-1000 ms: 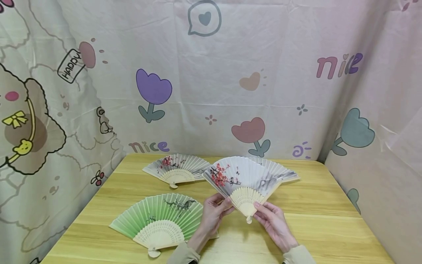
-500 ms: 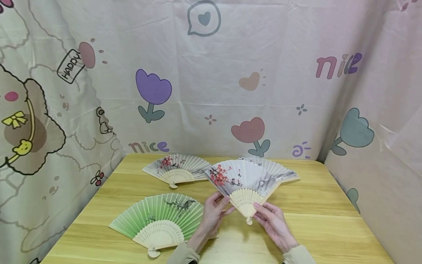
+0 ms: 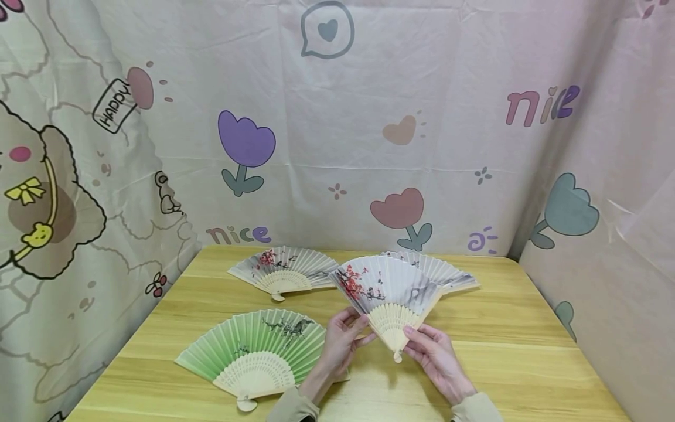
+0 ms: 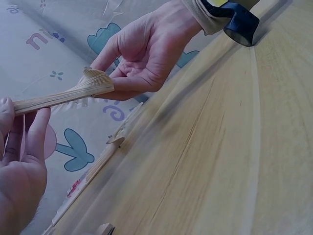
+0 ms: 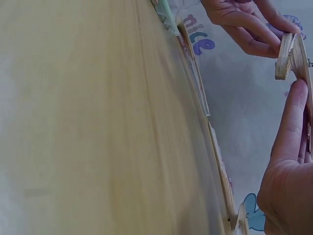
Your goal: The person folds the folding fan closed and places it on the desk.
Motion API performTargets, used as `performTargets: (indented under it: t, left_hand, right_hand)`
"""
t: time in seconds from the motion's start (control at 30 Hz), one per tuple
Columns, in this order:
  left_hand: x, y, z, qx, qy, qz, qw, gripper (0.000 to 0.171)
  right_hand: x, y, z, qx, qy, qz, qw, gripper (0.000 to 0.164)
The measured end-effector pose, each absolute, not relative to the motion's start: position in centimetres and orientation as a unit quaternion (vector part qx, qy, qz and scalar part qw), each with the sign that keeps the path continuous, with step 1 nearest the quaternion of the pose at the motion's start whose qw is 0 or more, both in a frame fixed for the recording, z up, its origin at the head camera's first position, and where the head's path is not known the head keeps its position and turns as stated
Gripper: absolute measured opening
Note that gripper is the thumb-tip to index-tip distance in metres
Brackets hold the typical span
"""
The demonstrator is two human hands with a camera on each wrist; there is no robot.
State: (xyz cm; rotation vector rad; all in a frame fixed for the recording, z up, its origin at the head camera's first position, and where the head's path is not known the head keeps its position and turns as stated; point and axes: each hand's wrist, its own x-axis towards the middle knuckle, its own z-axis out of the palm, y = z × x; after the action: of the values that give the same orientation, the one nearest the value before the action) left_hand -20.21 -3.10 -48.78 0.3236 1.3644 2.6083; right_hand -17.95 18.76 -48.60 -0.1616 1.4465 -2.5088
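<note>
Held above the desk (image 3: 506,340), the white fan (image 3: 390,284) is spread in a pleated wedge, its pivot at six o'clock. Red blossoms on dark twigs colour its cloth towards ten, grey wash towards three, above pale slatted ribs. The left hand (image 3: 341,343) and right hand (image 3: 436,358) pinch its ribs between fingers and thumb. The green fan (image 3: 258,346) lies at its eight o'clock.

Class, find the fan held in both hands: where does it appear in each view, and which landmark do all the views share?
Head: the held fan is right of centre, lower half, spread open.
Left wrist: held fan at left, above the middle, nearly edge-on.
Right wrist: held fan at the right edge, partly cut off.
Shared landmark: the wooden table.
</note>
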Motion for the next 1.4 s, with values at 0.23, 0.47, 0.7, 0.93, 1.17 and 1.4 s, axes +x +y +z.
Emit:
performTargets:
  t: [0.23, 0.47, 0.7, 0.93, 1.17, 1.4]
  left_hand:
    - [-20.23, -3.13, -48.9, 0.109, 0.452, 0.881, 0.09, 0.017]
    - [-20.29, -3.11, -48.89, 0.094, 0.479, 0.868, 0.09, 0.019]
    - [-20.23, -3.1, -48.82, 0.078, 0.497, 0.86, 0.092, 0.029]
    - [-20.24, -3.14, -48.82, 0.083, 0.5, 0.857, 0.095, 0.041]
    - [-20.24, -3.19, -48.85, 0.085, 0.504, 0.853, 0.102, 0.022]
    - [-20.22, -3.24, -48.84, 0.076, 0.515, 0.847, 0.11, 0.022]
  right_hand:
    - [-18.01, 18.72, -48.76, -0.063, 0.5, -0.854, 0.129, 0.024]
    - [-17.97, 18.54, -48.69, -0.062, 0.512, -0.846, 0.133, 0.021]
    - [-17.94, 18.5, -48.62, -0.06, 0.512, -0.846, 0.138, 0.021]
    - [-18.02, 18.6, -48.69, -0.057, 0.512, -0.843, 0.156, 0.023]
    - [-18.08, 18.57, -48.74, -0.063, 0.514, -0.838, 0.171, 0.021]
    - [-18.13, 18.55, -48.79, -0.067, 0.515, -0.835, 0.181, 0.019]
